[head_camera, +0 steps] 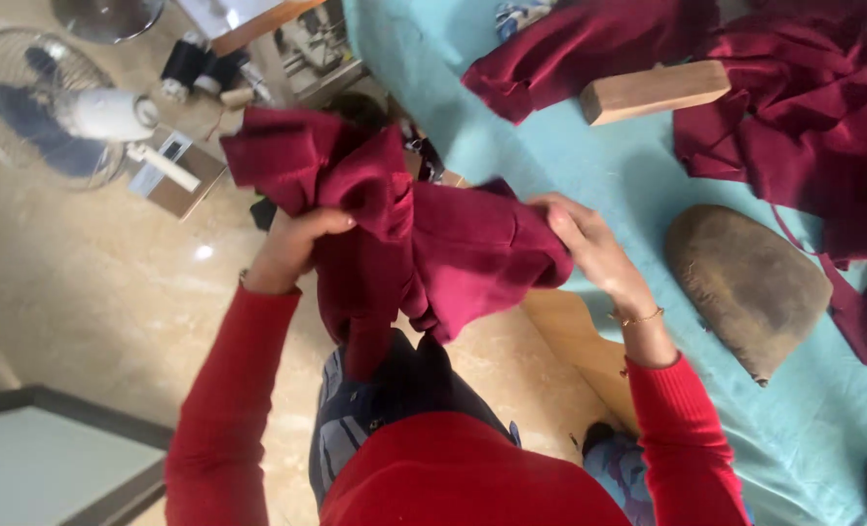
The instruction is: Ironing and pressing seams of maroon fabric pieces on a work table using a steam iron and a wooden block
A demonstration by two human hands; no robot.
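I hold a bunched dark red cloth piece [424,244] in front of my body, above the floor and beside the table edge. My left hand [292,244] grips its left side, fingers closed into the folds. My right hand [584,239] grips its right end, next to the turquoise table cover [570,161]. Part of the cloth hangs down between my arms. Both my sleeves are bright red.
More dark red cloth pieces [804,117] lie on the turquoise cover, along with a wooden block [653,91] and a brown rounded pad [745,282]. A floor fan [58,112], thread spools [195,63] and a small box [175,175] stand on the beige floor at left.
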